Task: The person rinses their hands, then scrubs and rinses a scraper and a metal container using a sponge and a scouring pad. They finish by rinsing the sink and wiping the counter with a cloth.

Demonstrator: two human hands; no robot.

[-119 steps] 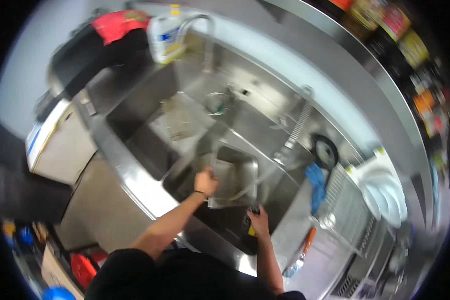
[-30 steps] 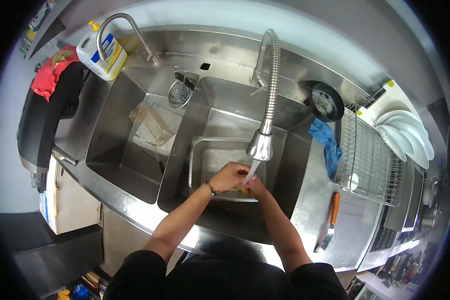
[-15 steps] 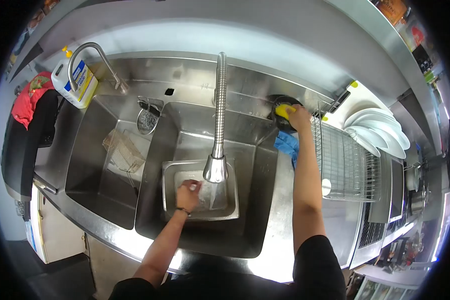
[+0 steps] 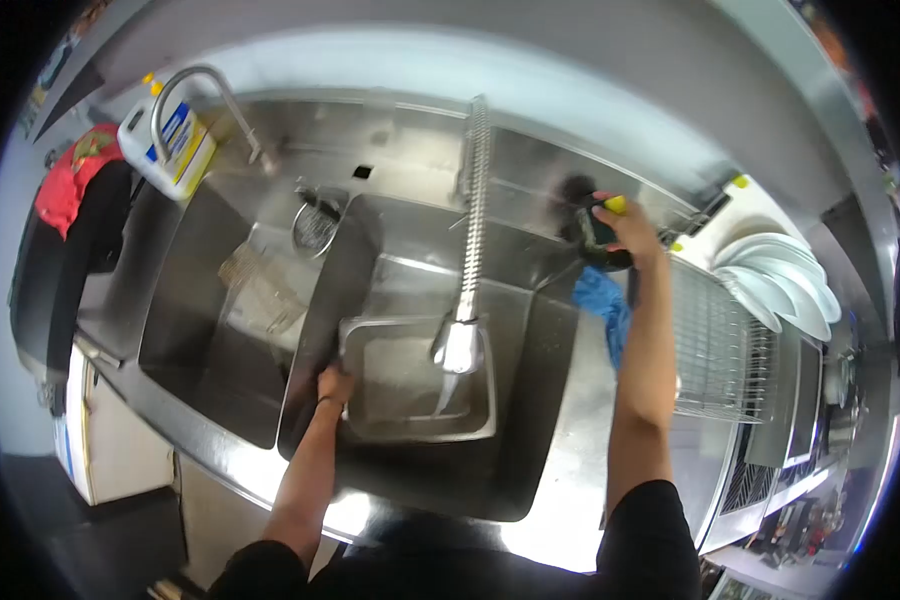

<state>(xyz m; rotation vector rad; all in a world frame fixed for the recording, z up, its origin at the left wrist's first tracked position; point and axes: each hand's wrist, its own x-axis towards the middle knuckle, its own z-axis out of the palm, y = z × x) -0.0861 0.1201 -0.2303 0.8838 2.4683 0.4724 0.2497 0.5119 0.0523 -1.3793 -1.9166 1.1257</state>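
Note:
A rectangular steel pan [image 4: 420, 432] sits in the right-hand sink basin under the sprayer faucet [image 4: 458, 345], with water running into it. My left hand [image 4: 336, 385] is at the pan's left rim, its fingers closed on the edge; motion blur softens the detail. Over at the back right, my right hand [image 4: 630, 232] grips a yellow and green sponge [image 4: 600, 228], dark side showing. Just beneath the sponge is a dark round bowl [image 4: 615, 260] on the sink ledge, partly hidden. A blue cloth [image 4: 602, 300] lies close to the right forearm.
The left basin holds a wire basket [image 4: 265, 290], with a strainer [image 4: 315, 230] near its back corner. A detergent jug [image 4: 175, 145] stands behind a curved tap [image 4: 205, 72]. On the right are a wire dish rack [image 4: 715, 345] and stacked white plates [image 4: 780, 280].
My left hand has moved from inside the pan to its left rim. My right hand has lifted and turned the sponge at the dark bowl. The whole view has shifted slightly.

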